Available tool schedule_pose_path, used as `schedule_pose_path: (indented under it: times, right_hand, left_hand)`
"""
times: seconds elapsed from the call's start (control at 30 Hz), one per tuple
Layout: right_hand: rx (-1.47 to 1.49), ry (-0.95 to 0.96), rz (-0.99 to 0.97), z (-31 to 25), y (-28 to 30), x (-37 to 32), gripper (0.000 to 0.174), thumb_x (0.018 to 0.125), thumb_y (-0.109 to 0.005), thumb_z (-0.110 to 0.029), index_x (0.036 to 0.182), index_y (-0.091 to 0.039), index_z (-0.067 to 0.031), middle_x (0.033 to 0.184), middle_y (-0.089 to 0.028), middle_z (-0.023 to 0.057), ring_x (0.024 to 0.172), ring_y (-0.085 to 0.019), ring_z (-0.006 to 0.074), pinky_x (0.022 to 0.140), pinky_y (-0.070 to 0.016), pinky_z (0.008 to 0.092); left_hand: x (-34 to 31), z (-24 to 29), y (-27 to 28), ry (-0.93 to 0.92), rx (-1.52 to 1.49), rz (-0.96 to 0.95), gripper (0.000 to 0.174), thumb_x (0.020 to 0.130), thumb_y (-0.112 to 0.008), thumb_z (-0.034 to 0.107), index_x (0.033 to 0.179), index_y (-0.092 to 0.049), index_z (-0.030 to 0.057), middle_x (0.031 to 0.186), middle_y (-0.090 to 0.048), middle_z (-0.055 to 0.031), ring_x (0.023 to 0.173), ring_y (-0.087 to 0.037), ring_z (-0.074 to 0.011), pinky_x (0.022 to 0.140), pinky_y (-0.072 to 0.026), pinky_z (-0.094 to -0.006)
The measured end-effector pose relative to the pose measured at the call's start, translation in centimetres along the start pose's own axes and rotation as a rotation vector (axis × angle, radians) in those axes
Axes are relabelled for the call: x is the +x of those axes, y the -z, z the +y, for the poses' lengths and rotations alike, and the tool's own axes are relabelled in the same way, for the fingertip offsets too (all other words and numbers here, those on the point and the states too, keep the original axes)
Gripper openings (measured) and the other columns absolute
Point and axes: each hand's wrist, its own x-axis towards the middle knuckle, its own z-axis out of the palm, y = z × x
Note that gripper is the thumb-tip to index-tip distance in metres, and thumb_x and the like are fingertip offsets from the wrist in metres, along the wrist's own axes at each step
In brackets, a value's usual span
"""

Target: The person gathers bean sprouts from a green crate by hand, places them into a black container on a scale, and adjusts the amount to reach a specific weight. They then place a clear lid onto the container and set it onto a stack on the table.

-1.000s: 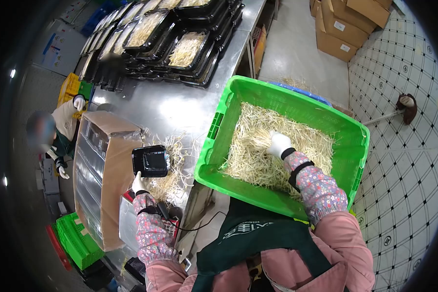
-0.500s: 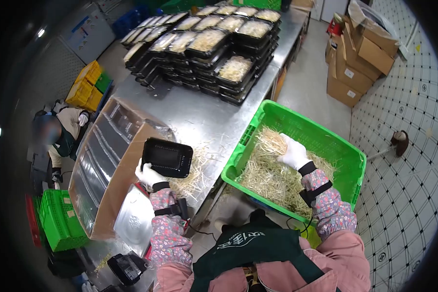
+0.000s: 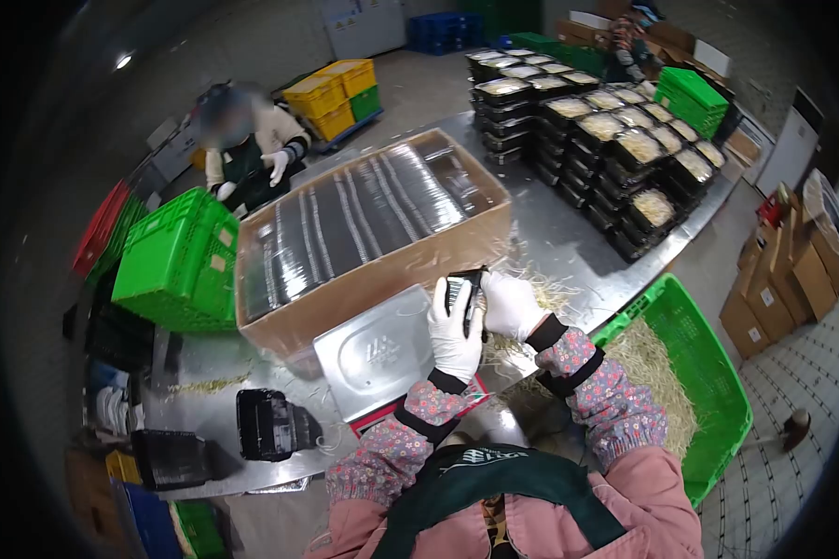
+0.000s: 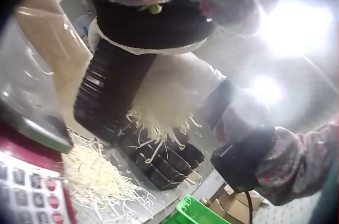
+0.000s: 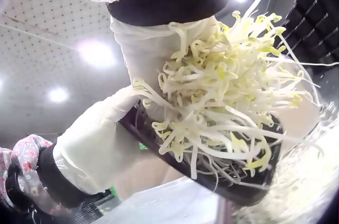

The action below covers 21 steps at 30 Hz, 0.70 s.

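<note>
My white-gloved left hand (image 3: 457, 347) grips a black plastic tray (image 5: 249, 195), its thumb and fingers at the side, above the table by the scale. The tray is tilted in the right wrist view. At its opening, my gloved right hand (image 3: 513, 306) holds a bunch of bean sprouts (image 5: 228, 91). The sprouts spill past the fingers, heads outward, and partly lie in the tray. Loose sprouts (image 4: 100, 176) lie on the table under the hands. Beside the left hand stands a scale with a metal top (image 3: 373, 349) and a keypad (image 4: 32, 187).
A cardboard box (image 3: 419, 270) packed with nested black trays stands ahead. Stacks of filled trays (image 3: 639, 144) are at the back right. A green crate (image 3: 727, 419) of sprouts is at my right. Another person (image 3: 252, 149) stands across the table. Black trays (image 3: 266, 424) lie at left.
The right hand has left the green crate with a bunch of sprouts and come to the tray in the left hand. The head view has swung left.
</note>
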Motion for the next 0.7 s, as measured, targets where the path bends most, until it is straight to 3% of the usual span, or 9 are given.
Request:
schedule_pose_path:
  times: [0.07, 0.17, 0.3, 0.37, 0.47, 0.53, 0.6, 0.63, 0.7]
  right_hand:
    - [0.031, 0.136, 0.021, -3.1, -2.8, 1.7, 0.040, 0.070, -0.068, -0.018, 0.105, -0.058, -0.0027, 0.084, -0.064, 0.0197, 0.077, -0.065, 0.0369, 0.067, -0.0525, 0.0440]
    - [-0.051, 0.210, -0.167, -6.2, -6.9, 3.7, 0.046, 0.067, -0.070, -0.018, 0.108, -0.057, -0.0033, 0.089, -0.064, 0.0172, 0.084, -0.065, 0.0341, 0.070, -0.0522, 0.0438]
    - [-0.159, 0.475, -0.250, -7.2, -11.3, 4.7, 0.038, 0.066, -0.069, -0.016, 0.101, -0.058, -0.0046, 0.086, -0.062, 0.0130, 0.081, -0.063, 0.0308, 0.067, -0.0505, 0.0417]
    - [-0.199, 0.535, -0.215, -8.1, -12.7, 5.0, 0.040, 0.067, -0.068, -0.019, 0.103, -0.058, -0.0056, 0.089, -0.060, 0.0103, 0.085, -0.060, 0.0279, 0.069, -0.0474, 0.0417]
    - [-0.209, 0.501, -0.332, -8.1, -15.1, 5.3, 0.051, 0.069, -0.067, -0.030, 0.112, -0.057, -0.0043, 0.106, -0.058, 0.0138, 0.100, -0.055, 0.0291, 0.080, -0.0439, 0.0446]
    - [-0.184, 0.498, -0.329, -8.0, -14.2, 5.5, 0.055, 0.069, -0.068, -0.031, 0.116, -0.056, -0.0032, 0.111, -0.056, 0.0160, 0.104, -0.053, 0.0303, 0.085, -0.0434, 0.0453]
    - [0.046, 0.380, -0.538, -7.6, -13.1, 6.0, 0.078, 0.066, -0.075, -0.035, 0.130, -0.047, -0.0005, 0.128, -0.049, 0.0216, 0.119, -0.047, 0.0347, 0.098, -0.0398, 0.0451]
    - [0.049, 0.383, -0.542, -6.7, -13.4, 6.1, 0.078, 0.066, -0.075, -0.035, 0.130, -0.047, -0.0005, 0.128, -0.049, 0.0216, 0.119, -0.047, 0.0347, 0.098, -0.0398, 0.0451]
    - [0.407, 0.451, -0.449, -4.4, -13.8, 6.2, 0.101, 0.060, -0.082, -0.038, 0.140, -0.035, 0.0002, 0.137, -0.043, 0.0239, 0.129, -0.041, 0.0379, 0.107, -0.0353, 0.0420]
  left_hand:
    - [-2.1, -4.3, 1.7, 0.194, -0.254, 0.073, 0.044, 0.094, -0.058, 0.015, 0.136, -0.048, 0.0073, 0.144, -0.036, -0.0195, 0.133, -0.037, -0.0353, 0.111, -0.0295, -0.0433]
    - [-4.9, -8.9, 4.0, 0.440, -0.493, 0.094, 0.045, 0.099, -0.051, 0.020, 0.139, -0.043, 0.0035, 0.139, -0.044, -0.0173, 0.132, -0.039, -0.0293, 0.111, -0.0291, -0.0386]
    - [-5.1, -11.8, 8.6, 0.754, -0.197, -0.274, 0.063, 0.095, -0.055, 0.036, 0.141, -0.036, -0.0033, 0.142, -0.040, -0.0252, 0.134, -0.037, -0.0328, 0.111, -0.0279, -0.0409]
    - [-4.9, -12.4, 9.3, 0.202, 0.200, -0.021, 0.074, 0.090, -0.058, 0.040, 0.145, -0.029, -0.0015, 0.148, -0.031, -0.0263, 0.138, -0.029, -0.0368, 0.112, -0.0246, -0.0467]
    - [-3.0, -11.8, 9.4, 0.067, 0.463, -0.371, 0.068, 0.092, -0.050, 0.041, 0.147, -0.031, 0.0045, 0.150, -0.032, -0.0186, 0.137, -0.032, -0.0371, 0.112, -0.0242, -0.0502]
    - [-3.0, -12.1, 8.9, 0.096, 0.495, -0.375, 0.067, 0.093, -0.049, 0.040, 0.147, -0.031, 0.0050, 0.150, -0.033, -0.0186, 0.136, -0.033, -0.0362, 0.112, -0.0243, -0.0501]
    - [-3.0, -12.1, 9.0, 0.131, 0.522, -0.376, 0.063, 0.093, -0.048, 0.036, 0.146, -0.033, 0.0059, 0.148, -0.036, -0.0187, 0.133, -0.039, -0.0355, 0.110, -0.0263, -0.0511]
    - [-3.1, -12.2, 9.0, 0.137, 0.524, -0.377, 0.063, 0.093, -0.048, 0.036, 0.146, -0.033, 0.0059, 0.148, -0.036, -0.0187, 0.133, -0.039, -0.0355, 0.110, -0.0263, -0.0511]
    - [-3.1, -12.0, 9.1, 0.148, 0.555, -0.392, 0.062, 0.093, -0.048, 0.035, 0.145, -0.034, 0.0050, 0.147, -0.038, -0.0182, 0.130, -0.042, -0.0354, 0.108, -0.0290, -0.0514]
